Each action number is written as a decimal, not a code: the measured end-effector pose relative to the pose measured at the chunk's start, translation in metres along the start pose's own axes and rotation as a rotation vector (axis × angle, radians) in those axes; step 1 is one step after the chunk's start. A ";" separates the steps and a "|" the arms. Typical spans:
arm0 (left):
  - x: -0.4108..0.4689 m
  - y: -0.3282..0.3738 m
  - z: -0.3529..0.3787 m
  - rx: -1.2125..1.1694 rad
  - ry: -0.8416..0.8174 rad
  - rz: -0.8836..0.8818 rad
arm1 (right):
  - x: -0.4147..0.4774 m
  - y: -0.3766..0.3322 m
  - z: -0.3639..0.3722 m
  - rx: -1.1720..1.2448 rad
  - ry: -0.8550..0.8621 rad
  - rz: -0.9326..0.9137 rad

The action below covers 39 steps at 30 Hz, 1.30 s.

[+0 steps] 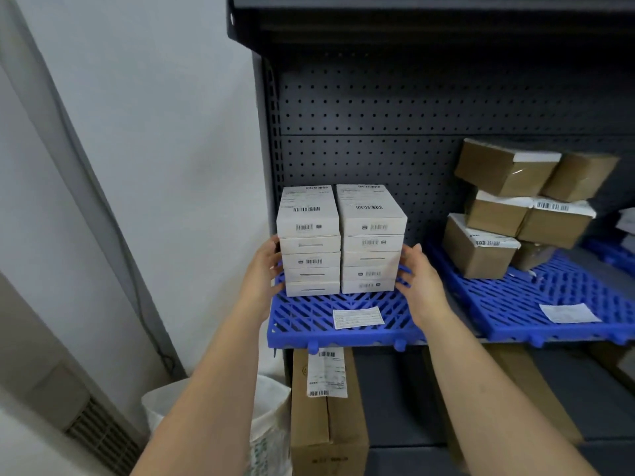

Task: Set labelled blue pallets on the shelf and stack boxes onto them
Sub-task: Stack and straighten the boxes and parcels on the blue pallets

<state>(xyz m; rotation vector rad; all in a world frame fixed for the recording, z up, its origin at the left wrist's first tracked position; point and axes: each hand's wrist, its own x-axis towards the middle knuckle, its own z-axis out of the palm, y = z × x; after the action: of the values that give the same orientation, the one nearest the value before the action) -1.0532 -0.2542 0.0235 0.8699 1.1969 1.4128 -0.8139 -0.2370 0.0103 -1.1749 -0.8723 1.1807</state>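
Two side-by-side stacks of white boxes (340,242) with barcodes stand on a blue pallet (309,321) at the left end of the dark shelf. A white label (357,317) lies on the pallet's front part. My left hand (264,269) presses flat against the left stack's side. My right hand (419,280) presses against the right stack's side. Both hands have straight fingers and clamp the two stacks between them.
A second blue pallet (536,304) to the right carries its own label (567,312) and a loose pile of brown cardboard boxes (515,207). Below the shelf stand tall brown cartons (326,417). A white sack (268,424) sits at lower left. Black pegboard (360,132) backs the shelf.
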 end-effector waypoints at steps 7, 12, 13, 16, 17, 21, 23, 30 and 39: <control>0.015 -0.003 -0.010 -0.028 -0.019 -0.048 | 0.009 0.003 -0.001 -0.014 -0.027 0.001; 0.018 -0.002 -0.010 0.010 -0.066 -0.042 | 0.017 0.002 -0.007 -0.022 -0.036 0.028; 0.018 -0.002 -0.011 0.020 -0.071 -0.038 | 0.019 0.000 -0.009 -0.022 -0.038 0.039; 0.021 0.001 -0.017 0.026 -0.060 0.013 | 0.026 -0.012 -0.014 -0.026 -0.035 0.020; 0.022 0.003 -0.018 0.027 -0.050 0.032 | 0.027 -0.017 -0.013 -0.020 -0.041 -0.005; 0.020 0.011 -0.014 0.011 -0.070 0.077 | 0.026 -0.025 -0.001 -0.072 -0.120 -0.084; 0.018 0.013 -0.010 -0.004 -0.082 0.086 | 0.024 -0.022 0.004 -0.103 -0.107 -0.104; 0.021 0.014 -0.015 -0.005 -0.090 0.080 | 0.021 -0.022 0.003 -0.094 -0.126 -0.092; 0.013 0.022 -0.010 0.003 -0.072 0.077 | 0.020 -0.027 0.006 -0.163 -0.108 -0.095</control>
<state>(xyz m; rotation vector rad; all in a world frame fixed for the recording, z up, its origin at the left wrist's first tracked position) -1.0707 -0.2423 0.0412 0.9698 1.1216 1.4300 -0.8099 -0.2153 0.0363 -1.1950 -1.1116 1.1202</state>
